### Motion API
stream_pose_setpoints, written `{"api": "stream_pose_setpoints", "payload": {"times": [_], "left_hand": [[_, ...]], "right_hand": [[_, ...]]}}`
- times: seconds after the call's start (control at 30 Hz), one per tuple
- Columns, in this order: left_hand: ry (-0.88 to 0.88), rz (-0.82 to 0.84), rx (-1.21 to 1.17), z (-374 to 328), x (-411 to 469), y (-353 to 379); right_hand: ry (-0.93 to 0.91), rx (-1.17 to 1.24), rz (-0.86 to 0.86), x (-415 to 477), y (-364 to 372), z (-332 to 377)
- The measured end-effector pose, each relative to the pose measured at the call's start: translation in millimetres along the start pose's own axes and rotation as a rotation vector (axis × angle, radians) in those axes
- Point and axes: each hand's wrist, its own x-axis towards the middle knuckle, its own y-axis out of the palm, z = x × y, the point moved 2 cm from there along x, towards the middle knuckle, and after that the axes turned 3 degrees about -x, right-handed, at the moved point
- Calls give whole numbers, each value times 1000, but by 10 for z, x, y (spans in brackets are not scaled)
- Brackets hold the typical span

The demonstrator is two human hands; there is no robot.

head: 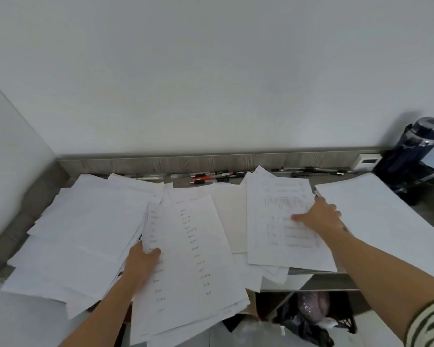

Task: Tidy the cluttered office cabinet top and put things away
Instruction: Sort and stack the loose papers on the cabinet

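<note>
Grey cabinet top (68, 177), white walls (211, 83); papers (85, 221) and pens (211, 177) are strewn. Stack (193, 259) gripped by left hand (140, 261); sheet (276, 226) seemingly pinched by right hand (321, 217); print unreadable.

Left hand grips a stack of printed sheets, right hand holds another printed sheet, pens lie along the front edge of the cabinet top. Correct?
Not the front: the head view shows the pens along the back edge, by the wall. The left hand grips the stack of printed sheets; the right hand holds a printed sheet.
</note>
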Motion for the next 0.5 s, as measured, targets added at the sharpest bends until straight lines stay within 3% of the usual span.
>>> {"api": "stream_pose_setpoints", "payload": {"times": [0.23,0.37,0.5], "left_hand": [[-48,31,-67,15,-18,-19],[-132,48,-168,-25,-66,-26],[-219,51,-268,7,-58,-81]], "right_hand": [[1,443,86,-57,-2,-44],[-165,691,29,-178,-320,201],[-313,895,110,-357,-732,580]]}}
